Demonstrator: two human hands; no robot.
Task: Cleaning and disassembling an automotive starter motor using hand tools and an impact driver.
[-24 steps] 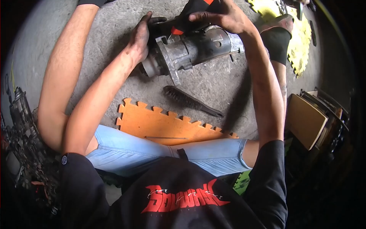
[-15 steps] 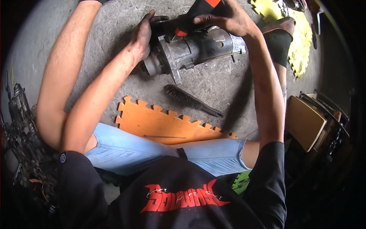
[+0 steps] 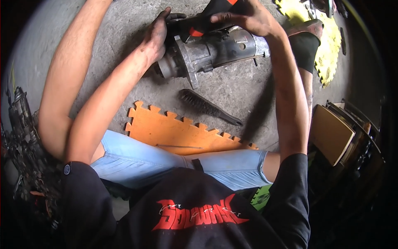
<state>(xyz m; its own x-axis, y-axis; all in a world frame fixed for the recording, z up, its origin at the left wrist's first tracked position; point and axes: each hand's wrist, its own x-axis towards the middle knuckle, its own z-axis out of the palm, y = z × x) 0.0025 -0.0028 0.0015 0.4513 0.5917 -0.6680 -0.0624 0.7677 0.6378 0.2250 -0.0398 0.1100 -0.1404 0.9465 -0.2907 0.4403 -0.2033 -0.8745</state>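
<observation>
Right hand holds one black-and-red tool over one motor on floor; left hand cupped by tool's end, cannot tell grip. One brush, one orange mat. Red lettering on black shirt.

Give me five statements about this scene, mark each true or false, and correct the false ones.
1. The brush lies between the motor and the orange mat. True.
2. The right hand is empty. False: the right hand grips a black-and-red tool.
3. A thin rod lies on the orange mat. True.
4. The yellow mat is at the lower left. False: the yellow mat is at the upper right.
5. The left hand is by the motor's left end. True.
</observation>
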